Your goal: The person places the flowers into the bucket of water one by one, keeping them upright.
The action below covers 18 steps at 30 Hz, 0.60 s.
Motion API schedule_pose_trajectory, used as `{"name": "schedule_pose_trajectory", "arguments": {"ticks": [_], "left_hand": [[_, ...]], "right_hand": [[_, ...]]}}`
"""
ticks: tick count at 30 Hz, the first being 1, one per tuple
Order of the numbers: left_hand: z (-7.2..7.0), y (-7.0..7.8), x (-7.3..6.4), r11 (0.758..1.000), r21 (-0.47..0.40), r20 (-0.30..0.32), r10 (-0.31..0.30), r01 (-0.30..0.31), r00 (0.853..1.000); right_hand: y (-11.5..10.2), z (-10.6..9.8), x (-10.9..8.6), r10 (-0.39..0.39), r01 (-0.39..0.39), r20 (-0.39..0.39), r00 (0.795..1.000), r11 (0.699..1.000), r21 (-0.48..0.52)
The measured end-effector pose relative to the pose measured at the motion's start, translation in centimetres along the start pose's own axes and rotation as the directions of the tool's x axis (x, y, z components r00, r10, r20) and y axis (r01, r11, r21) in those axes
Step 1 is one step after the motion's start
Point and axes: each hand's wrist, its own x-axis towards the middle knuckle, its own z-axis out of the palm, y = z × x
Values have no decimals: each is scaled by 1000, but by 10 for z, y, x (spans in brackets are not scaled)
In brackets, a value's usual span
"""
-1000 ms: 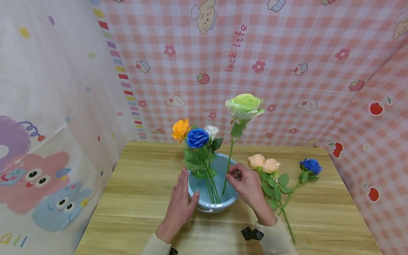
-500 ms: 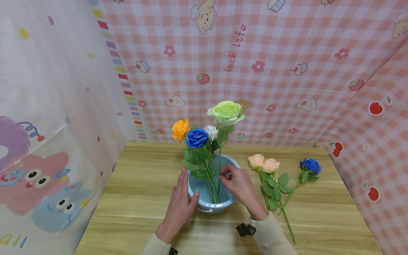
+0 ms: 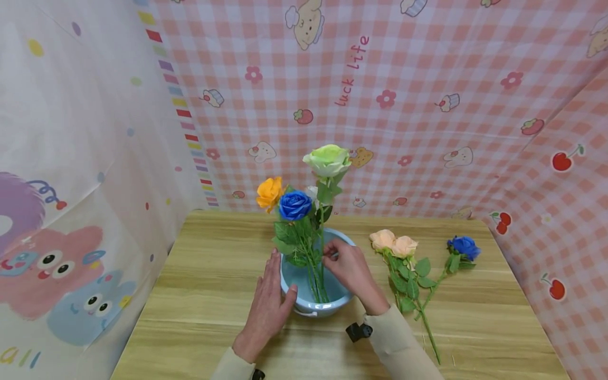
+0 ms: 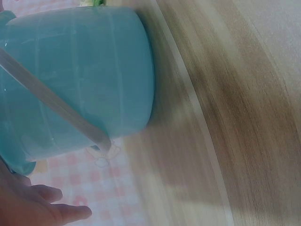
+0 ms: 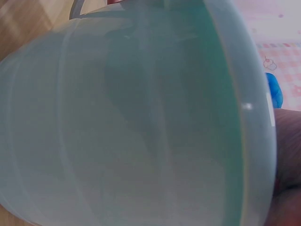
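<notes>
A light blue bucket [image 3: 339, 303] with a pale handle [image 4: 56, 101] stands on the table. Inside it lean an orange rose [image 3: 269, 193], a blue rose [image 3: 295, 205] and a white rose [image 3: 312, 193], partly covered by leaves. My right hand [image 3: 349, 266] reaches over the rim and pinches the stem of a tall pale green rose [image 3: 328, 160], which stands nearly upright among the others. In the right wrist view the bucket wall hides most of that hand. My left hand [image 3: 272, 298] rests on the bucket's left side, fingers straight.
On the wooden table [image 3: 209, 274], right of the bucket, lie a stem of peach roses [image 3: 394, 244] and a second blue rose [image 3: 463, 248], their stems crossing. A pink checked cloth [image 3: 380, 68] hangs behind, and a white printed cloth [image 3: 95, 158] on the left.
My right hand has moved left with the green rose, bringing its stem from the bucket's right side in beside the other stems. The left hand has stayed in place.
</notes>
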Motion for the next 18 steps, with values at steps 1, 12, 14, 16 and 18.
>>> {"name": "schedule_pose_trajectory", "arguments": {"ticks": [1,12,14,16,18], "left_hand": [[0,0,0,1000,1,1,-1,1,1000],[0,0,0,1000,8,2,2,-2,1000],[0,0,0,1000,9,-10,15,-15,1000],[1,-1,0,1000,7,-21,27,-27,999],[2,-1,0,999,6,-31,36,-36,999]], "right_hand": [[0,1,1,1,-1,5,1000,1000,-2],[2,7,7,-36,38,51,998,998,-50],[2,8,9,-41,45,60,997,998,-54],[2,9,11,-39,44,74,996,997,-61],[3,10,12,-31,38,91,995,997,-70]]}}
